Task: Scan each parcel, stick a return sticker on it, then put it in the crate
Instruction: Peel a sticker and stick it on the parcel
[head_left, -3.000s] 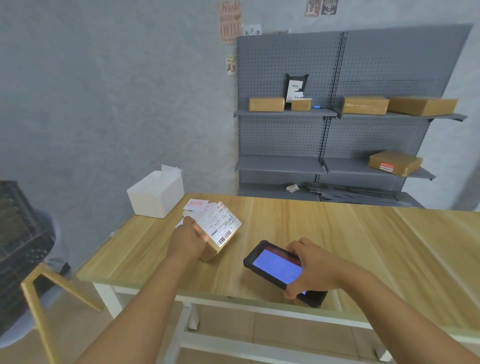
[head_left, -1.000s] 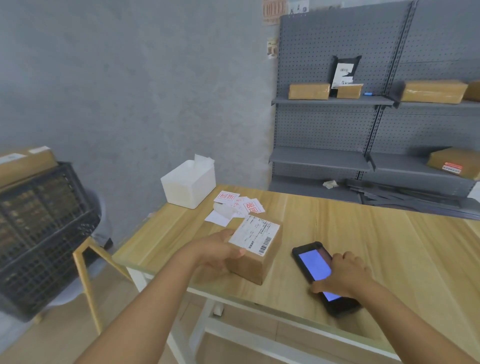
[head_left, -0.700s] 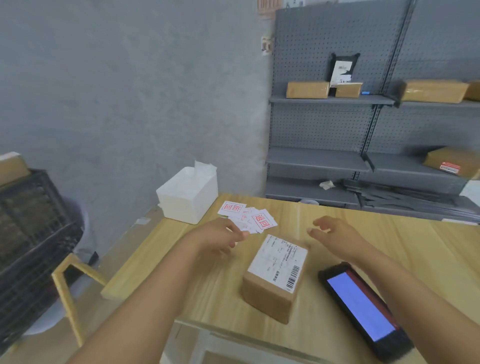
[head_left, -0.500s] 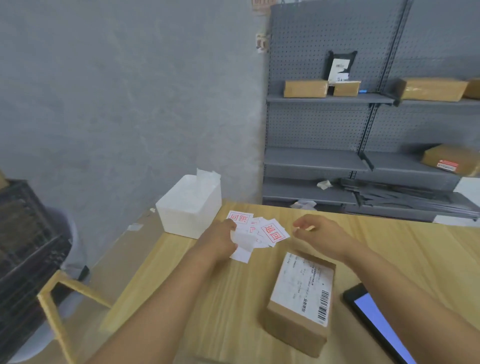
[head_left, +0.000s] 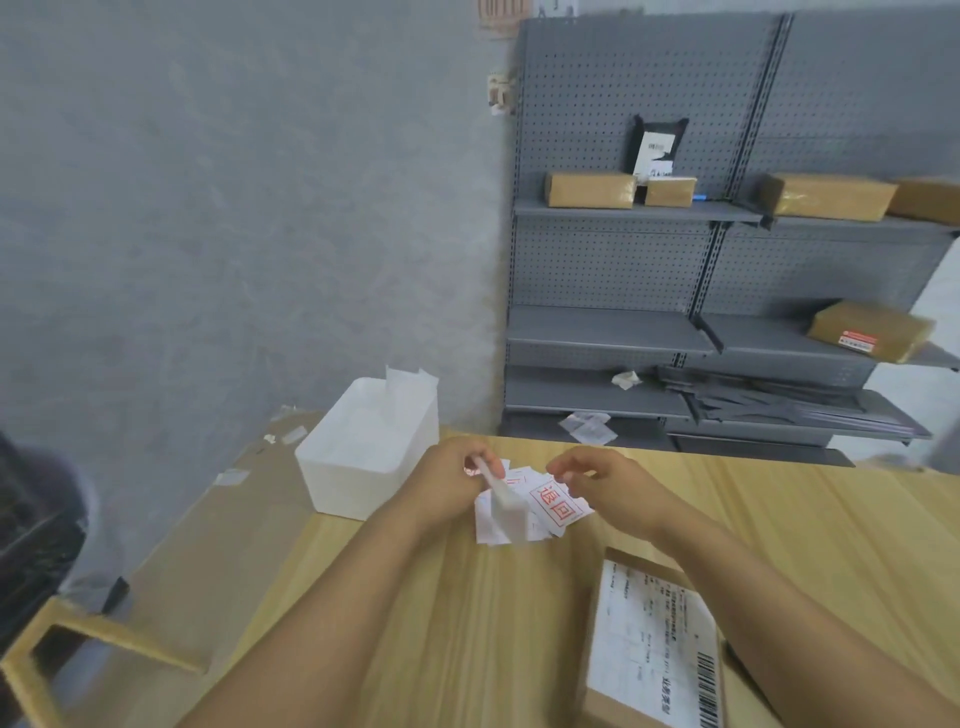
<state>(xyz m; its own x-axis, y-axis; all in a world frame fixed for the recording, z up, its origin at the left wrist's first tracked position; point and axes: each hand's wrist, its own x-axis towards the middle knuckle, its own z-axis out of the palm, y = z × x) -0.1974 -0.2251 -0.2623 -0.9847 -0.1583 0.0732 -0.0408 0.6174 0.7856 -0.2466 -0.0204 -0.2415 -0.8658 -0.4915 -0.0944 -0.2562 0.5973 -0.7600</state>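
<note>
A brown cardboard parcel with a white barcode label lies flat on the wooden table at the lower right. A loose pile of white return stickers with red print lies near the table's far edge. My left hand pinches one sticker sheet, lifted above the pile. My right hand hovers just right of it with fingers loosely curled, holding nothing. The scanner is out of view.
A white plastic bin stands on the table's far left corner. Grey metal shelving with several brown parcels stands behind. A dark crate sits at the left edge, over a wooden frame.
My right hand left the scanner on the table and my left hand released the parcel. Both hands moved to the sticker pile, and my left hand picked up one sticker.
</note>
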